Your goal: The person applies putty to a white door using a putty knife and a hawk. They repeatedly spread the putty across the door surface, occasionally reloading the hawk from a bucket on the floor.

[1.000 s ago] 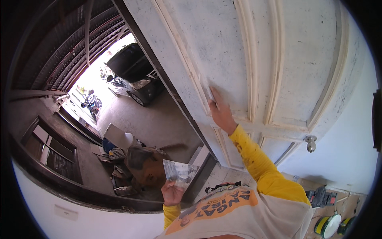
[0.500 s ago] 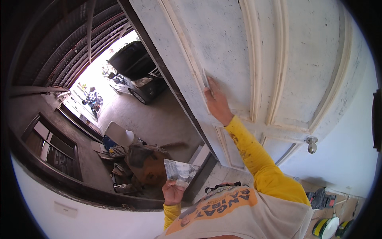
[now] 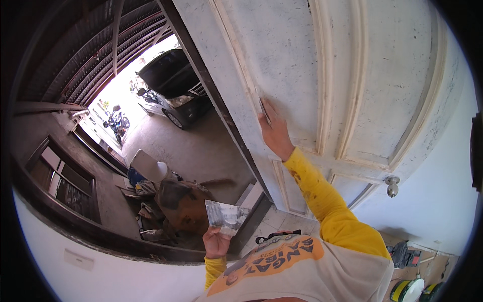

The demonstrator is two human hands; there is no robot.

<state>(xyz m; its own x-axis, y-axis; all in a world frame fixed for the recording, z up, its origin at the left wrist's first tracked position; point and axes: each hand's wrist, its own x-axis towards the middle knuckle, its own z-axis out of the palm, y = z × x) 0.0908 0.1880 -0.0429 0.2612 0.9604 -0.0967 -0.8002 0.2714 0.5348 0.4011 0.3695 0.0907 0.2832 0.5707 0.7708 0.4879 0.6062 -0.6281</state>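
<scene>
The person's right hand (image 3: pixel 275 130) has its fingers closed around a thin flat tool (image 3: pixel 265 109), which lies against the pale door (image 3: pixel 289 55), just beside a raised molding (image 3: pixel 235 48) running up from those fingers. Below and to their left, the left hand (image 3: pixel 217 244) pinches a smeared flat plate (image 3: pixel 221 215), which extends above its fingertips. The doorknob (image 3: pixel 392 186) sits lower and well to the right of the right-hand fingers; the car (image 3: pixel 193 111) stands beyond the door's edge, to their left.
</scene>
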